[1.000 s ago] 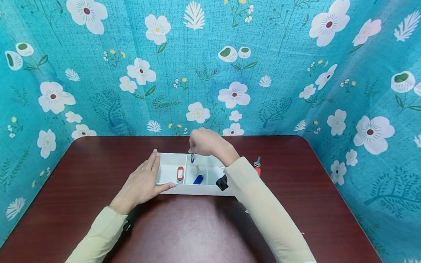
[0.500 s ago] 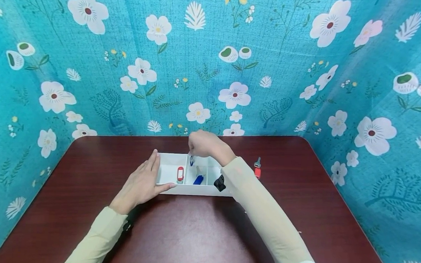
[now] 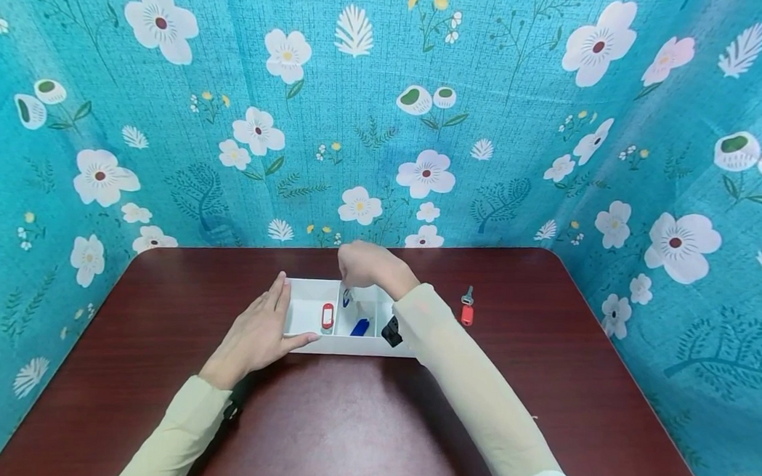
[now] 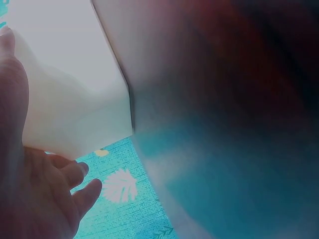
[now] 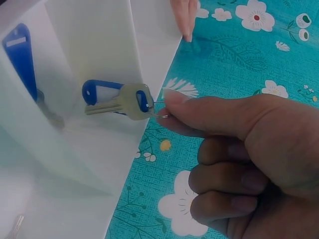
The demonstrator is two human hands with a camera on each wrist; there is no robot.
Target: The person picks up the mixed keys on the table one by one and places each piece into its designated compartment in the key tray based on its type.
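Observation:
A white divided box (image 3: 348, 346) stands on the dark red table. My left hand (image 3: 253, 336) rests against its left end with straight fingers, the thumb along the front rim. At the back of the middle compartment, my right hand (image 3: 369, 265) pinches a metal ring between thumb and forefinger. From that ring hang a key (image 5: 130, 108) and a blue key tag (image 5: 91, 87), seen in the right wrist view. Another blue key tag (image 3: 359, 328) with a key lies at the front of that compartment. The left compartment holds a red key tag (image 3: 327, 316).
On the table right of the box lies a red key tag (image 3: 467, 315) with its key (image 3: 467, 296). My right forearm (image 3: 471, 378) crosses over the box's right part, hiding some of it. Blue flowered cloth (image 3: 388, 122) hangs behind the table and at both sides.
My right hand has come down slightly and a little to the left, lowering the hanging key and blue tag. The sleeve has shifted, uncovering the red tag on the table. My left hand stays put.

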